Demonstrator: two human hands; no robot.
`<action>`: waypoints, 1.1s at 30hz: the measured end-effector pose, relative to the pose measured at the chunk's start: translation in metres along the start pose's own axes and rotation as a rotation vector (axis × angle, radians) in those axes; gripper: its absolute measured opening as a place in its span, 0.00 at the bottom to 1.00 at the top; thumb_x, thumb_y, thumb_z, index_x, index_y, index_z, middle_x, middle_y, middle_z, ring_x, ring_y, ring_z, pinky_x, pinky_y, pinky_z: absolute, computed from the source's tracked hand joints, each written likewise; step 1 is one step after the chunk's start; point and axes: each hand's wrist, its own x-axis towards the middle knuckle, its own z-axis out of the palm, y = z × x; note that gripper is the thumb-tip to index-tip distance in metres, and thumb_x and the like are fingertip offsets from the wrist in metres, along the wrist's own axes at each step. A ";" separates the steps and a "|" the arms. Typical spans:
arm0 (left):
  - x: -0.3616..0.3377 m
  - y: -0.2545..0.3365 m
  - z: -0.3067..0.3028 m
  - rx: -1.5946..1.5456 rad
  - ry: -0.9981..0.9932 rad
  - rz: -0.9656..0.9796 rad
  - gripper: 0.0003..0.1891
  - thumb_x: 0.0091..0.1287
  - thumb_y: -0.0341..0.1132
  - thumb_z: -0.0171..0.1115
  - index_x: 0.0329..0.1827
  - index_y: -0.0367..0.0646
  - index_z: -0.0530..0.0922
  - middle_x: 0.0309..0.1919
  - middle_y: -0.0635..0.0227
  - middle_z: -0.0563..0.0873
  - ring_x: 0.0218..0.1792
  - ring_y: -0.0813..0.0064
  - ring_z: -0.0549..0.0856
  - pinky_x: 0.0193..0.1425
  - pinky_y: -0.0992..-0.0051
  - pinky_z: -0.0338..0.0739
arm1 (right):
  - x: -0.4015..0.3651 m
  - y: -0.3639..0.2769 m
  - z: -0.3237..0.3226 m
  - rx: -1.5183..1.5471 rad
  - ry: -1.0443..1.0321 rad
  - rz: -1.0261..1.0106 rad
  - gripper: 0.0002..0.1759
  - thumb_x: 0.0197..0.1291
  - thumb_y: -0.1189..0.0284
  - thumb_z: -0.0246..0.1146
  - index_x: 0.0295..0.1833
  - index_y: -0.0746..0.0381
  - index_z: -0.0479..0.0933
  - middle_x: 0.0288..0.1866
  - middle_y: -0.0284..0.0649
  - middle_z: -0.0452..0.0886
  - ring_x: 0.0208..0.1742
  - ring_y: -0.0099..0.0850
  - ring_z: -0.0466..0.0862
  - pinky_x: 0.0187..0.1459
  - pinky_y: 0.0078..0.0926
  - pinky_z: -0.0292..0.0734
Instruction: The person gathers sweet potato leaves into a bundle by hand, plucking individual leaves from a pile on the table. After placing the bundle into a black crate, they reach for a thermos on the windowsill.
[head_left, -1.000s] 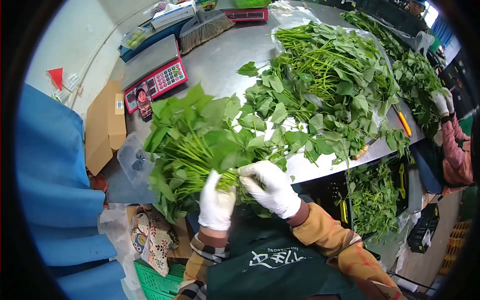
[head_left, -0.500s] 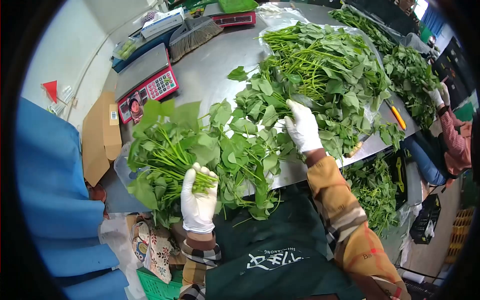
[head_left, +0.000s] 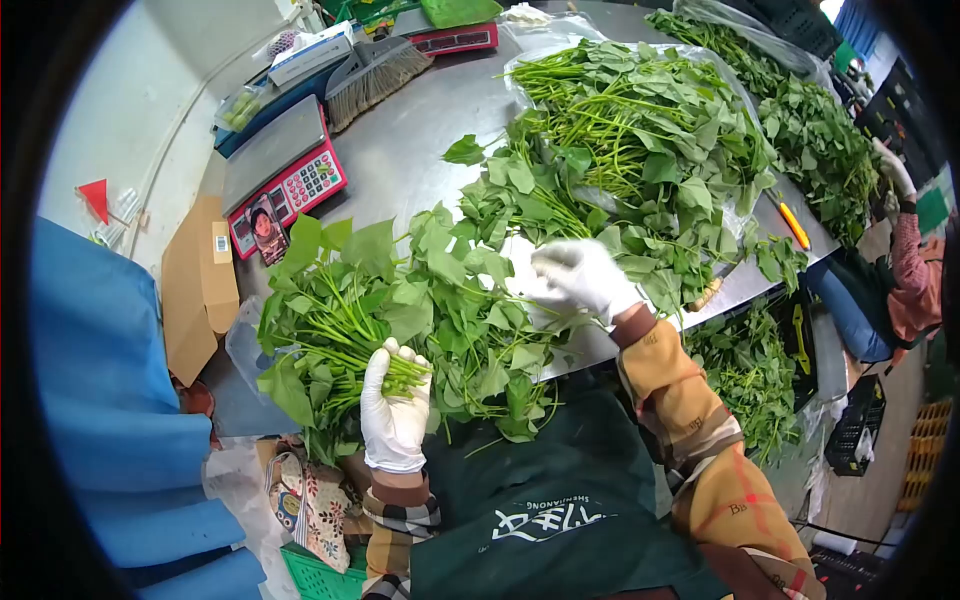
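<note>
My left hand, in a white glove, is closed round the stems of a bunch of leafy greens; the leaves fan out up and to the left. My right hand, also gloved in white, hovers over the table beside loose leafy stems. Its fingers look bent but are blurred, so I cannot make out whether anything is between them. Beyond it, a big heap of leafy greens lies on clear plastic, with stems pointing left and leaves to the right.
A red scale and a brush stand at the left of the metal table. On the right lie an orange-handled tool and a wooden-handled one. A co-worker's gloved hand touches more greens. A crate of greens sits below.
My right hand has moved left and down, from the heap's edge towards the loose stems. My left hand still grips its bunch. The co-worker's hand has shifted.
</note>
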 end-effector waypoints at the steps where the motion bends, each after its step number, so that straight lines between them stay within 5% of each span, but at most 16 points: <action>1: 0.000 0.000 0.000 0.000 0.008 0.000 0.10 0.68 0.30 0.65 0.50 0.38 0.81 0.40 0.63 0.85 0.44 0.69 0.84 0.56 0.66 0.80 | 0.005 -0.006 -0.013 0.002 0.177 0.187 0.16 0.61 0.60 0.66 0.42 0.62 0.85 0.35 0.46 0.87 0.35 0.38 0.86 0.41 0.31 0.79; 5: 0.000 -0.002 -0.001 0.001 -0.005 -0.015 0.10 0.68 0.30 0.65 0.50 0.38 0.81 0.40 0.64 0.85 0.44 0.69 0.84 0.56 0.66 0.80 | 0.025 0.052 -0.026 -0.595 0.504 0.144 0.12 0.60 0.60 0.64 0.37 0.57 0.82 0.35 0.40 0.85 0.39 0.43 0.84 0.42 0.38 0.77; 8: -0.001 -0.002 0.002 0.010 -0.001 -0.020 0.10 0.68 0.30 0.65 0.50 0.38 0.81 0.40 0.64 0.85 0.44 0.69 0.84 0.55 0.66 0.80 | 0.021 0.058 -0.029 -0.650 0.404 0.108 0.09 0.59 0.61 0.64 0.39 0.55 0.82 0.37 0.42 0.84 0.43 0.44 0.84 0.45 0.41 0.77; 14: 0.001 -0.004 -0.002 0.007 -0.001 -0.036 0.09 0.68 0.30 0.65 0.49 0.38 0.82 0.40 0.64 0.86 0.43 0.69 0.84 0.54 0.66 0.81 | 0.023 0.058 -0.028 -0.525 0.458 0.168 0.08 0.57 0.63 0.64 0.38 0.55 0.82 0.38 0.44 0.85 0.44 0.45 0.83 0.46 0.42 0.77; 18: -0.004 -0.005 0.006 0.011 0.035 -0.053 0.08 0.69 0.29 0.64 0.48 0.37 0.81 0.39 0.65 0.86 0.43 0.69 0.84 0.53 0.65 0.81 | 0.029 0.052 -0.040 -0.300 0.187 0.430 0.11 0.53 0.64 0.68 0.38 0.59 0.82 0.36 0.47 0.85 0.39 0.43 0.85 0.45 0.38 0.78; 24: -0.001 -0.006 0.000 0.009 0.045 -0.056 0.09 0.69 0.29 0.64 0.49 0.38 0.80 0.39 0.66 0.86 0.43 0.69 0.84 0.53 0.64 0.81 | 0.036 0.066 -0.034 -0.068 0.173 0.372 0.13 0.53 0.72 0.71 0.42 0.67 0.82 0.34 0.43 0.87 0.33 0.31 0.86 0.40 0.29 0.80; 31: 0.000 -0.005 -0.003 0.022 0.048 -0.063 0.09 0.69 0.29 0.63 0.49 0.38 0.81 0.39 0.65 0.86 0.43 0.69 0.84 0.54 0.64 0.81 | 0.012 0.004 -0.044 0.756 0.193 0.139 0.13 0.61 0.71 0.70 0.50 0.63 0.83 0.35 0.27 0.84 0.30 0.14 0.77 0.33 0.15 0.73; 33: 0.000 -0.006 -0.003 0.020 0.061 -0.057 0.09 0.69 0.29 0.63 0.49 0.38 0.81 0.39 0.65 0.86 0.43 0.69 0.84 0.54 0.64 0.81 | 0.011 0.025 -0.042 0.460 0.109 0.242 0.13 0.60 0.72 0.71 0.49 0.63 0.83 0.34 0.27 0.84 0.29 0.14 0.77 0.31 0.15 0.73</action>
